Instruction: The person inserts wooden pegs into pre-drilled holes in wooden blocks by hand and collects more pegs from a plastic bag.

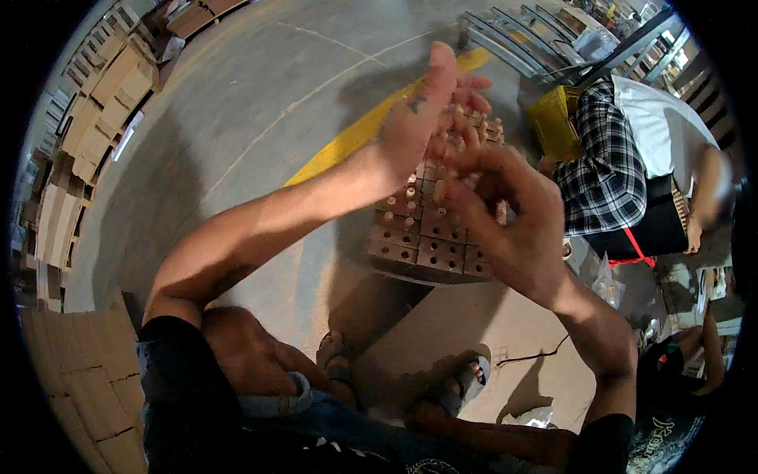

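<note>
A brown block board [430, 251] with rows of round holes stands below my hands. Small pale pegs [409, 205] stick up from many holes; its nearest holes are bare. My left hand [418, 118] is over the far part of the board, open, thumb pointing up and fingers stretched to the right. Above the board's right side, my right hand [517, 217] is bent, its thumb and forefinger apart. Its fingertips are blurred and come close to my left fingers. I see nothing held in either hand, though the left palm is partly hidden.
To the right, a person in a checked garment [604, 158] sits close by, near a yellow crate [555, 120]. Metal frames [521, 43] stand at the back right. Stacked cardboard [110, 103] lines the left, with more cardboard [83, 379] at lower left. A yellow stripe [335, 150] crosses the floor.
</note>
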